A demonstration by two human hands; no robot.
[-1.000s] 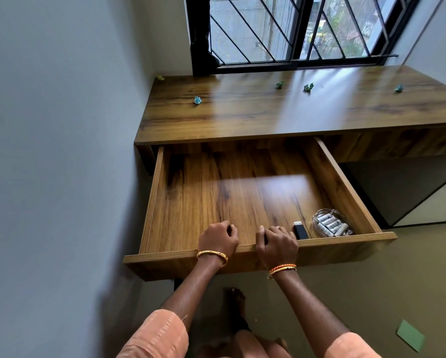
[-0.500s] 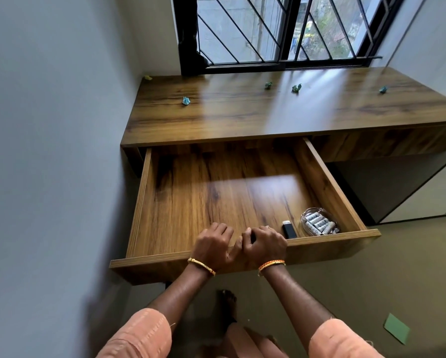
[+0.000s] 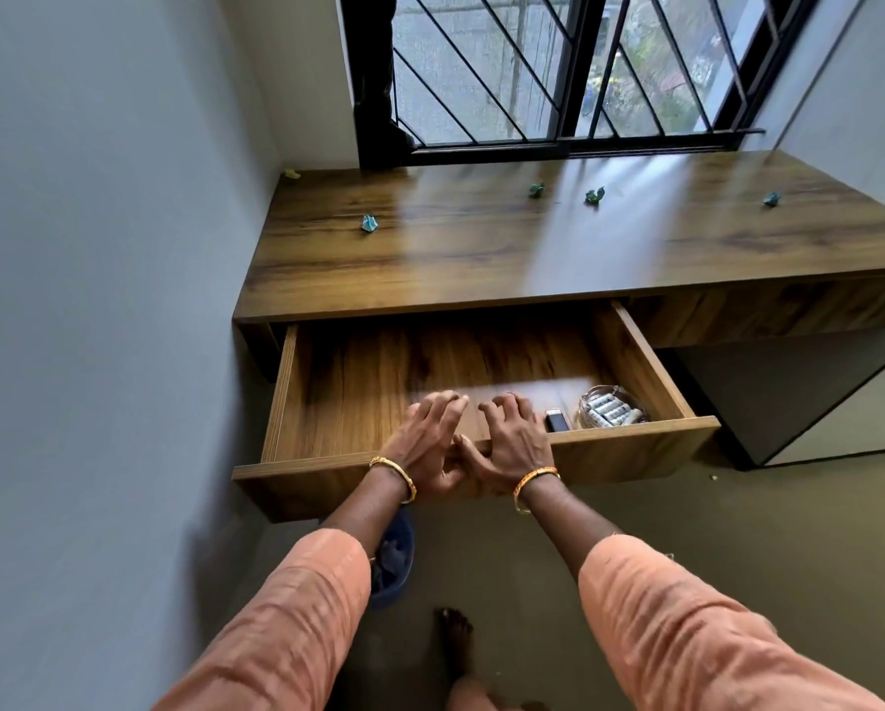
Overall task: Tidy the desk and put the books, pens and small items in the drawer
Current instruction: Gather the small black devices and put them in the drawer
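The wooden drawer [image 3: 327, 461] under the desk [image 3: 481, 264] stands partly pulled out. My left hand [image 3: 425, 443] and my right hand [image 3: 512, 443] lie side by side over the middle of its front panel, fingers spread and reaching inside, thumbs on the outer face. In the drawer's front right corner sit a small black item [image 3: 557, 420] and a clear container of batteries [image 3: 610, 409]. The rest of the drawer floor is bare wood. No books or pens show.
Small crumpled blue-green paper bits [image 3: 369, 223] [image 3: 536, 189] [image 3: 595, 195] lie scattered on the desk top, another [image 3: 771, 199] at the far right. A wall is close on the left. A blue bin [image 3: 391, 561] stands on the floor below the drawer, near my foot [image 3: 453, 638].
The drawer has slid some way back into the desk. My hands came together at the front panel's middle, and their fingers uncurled from gripping the edge to lying spread over it.
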